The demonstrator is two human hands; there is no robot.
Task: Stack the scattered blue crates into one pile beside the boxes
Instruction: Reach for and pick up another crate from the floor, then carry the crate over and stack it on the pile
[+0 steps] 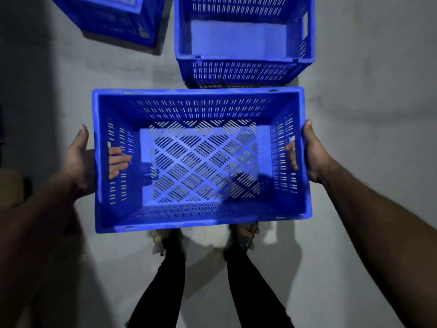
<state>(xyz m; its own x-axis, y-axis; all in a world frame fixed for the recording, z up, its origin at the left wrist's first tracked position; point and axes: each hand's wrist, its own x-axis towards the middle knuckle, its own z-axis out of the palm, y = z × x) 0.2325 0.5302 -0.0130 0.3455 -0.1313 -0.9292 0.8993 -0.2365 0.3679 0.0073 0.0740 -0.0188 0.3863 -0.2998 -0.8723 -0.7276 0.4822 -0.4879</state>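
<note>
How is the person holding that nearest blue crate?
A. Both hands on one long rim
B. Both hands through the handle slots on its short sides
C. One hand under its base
B: the left hand and right hand each hook fingers through a side slot of the held crate.

Left grip closed, right grip closed (fingers hooked) — arms outstretched

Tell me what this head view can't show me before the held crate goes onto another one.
- Upper-left crate: cut off by the top edge; its inside is unreadable.
- Crate ahead: far wall cut off by the top edge; its foot is hidden behind the held crate.
- Boxes: only a dim brown shape at the left edge, too dark to tell.
- Feet: partly hidden beneath the held crate.
</note>
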